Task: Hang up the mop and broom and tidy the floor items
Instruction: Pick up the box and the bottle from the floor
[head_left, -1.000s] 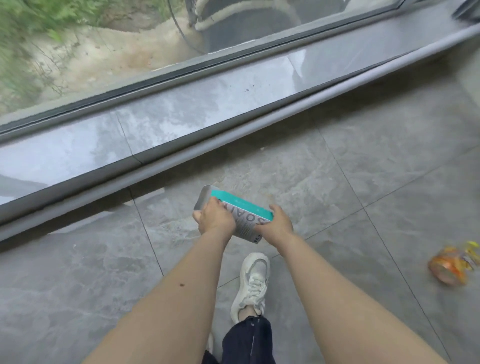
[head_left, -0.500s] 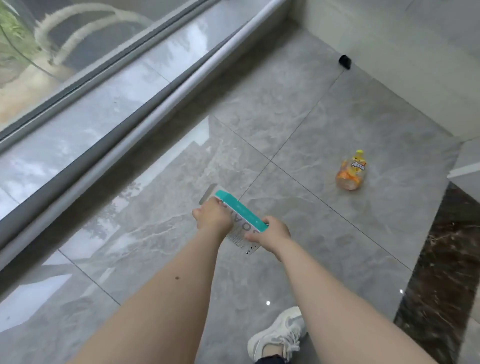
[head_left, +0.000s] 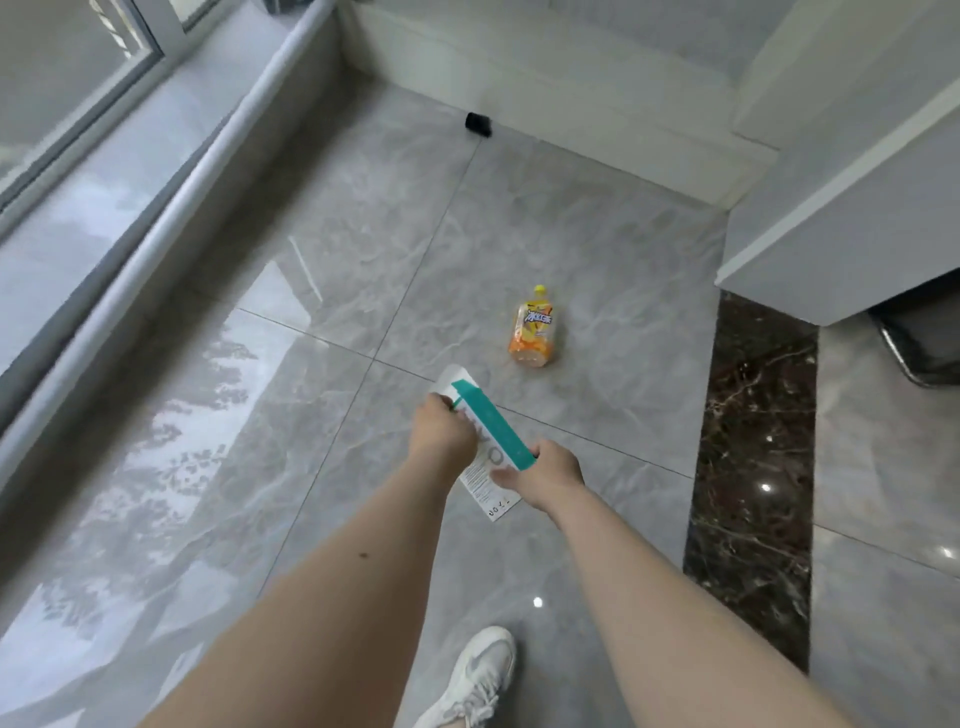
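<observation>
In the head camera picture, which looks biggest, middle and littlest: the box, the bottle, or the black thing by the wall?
1. Box, though it is held nearer the camera, so that helps it look big.
2. Bottle.
3. Black thing, farthest away.

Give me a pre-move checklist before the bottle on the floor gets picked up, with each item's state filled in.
1. Bottle in view, lying on its side on the floor tiles: ok.
2. Path to the bottle free of other items: ok.
3. A hand free to grasp: not ok; left hand and right hand both hold the box.
4. Box held securely at both ends: ok.
5. Bottle cap closed: cannot tell.
6. Black object by the wall, what it is: cannot tell.
</observation>
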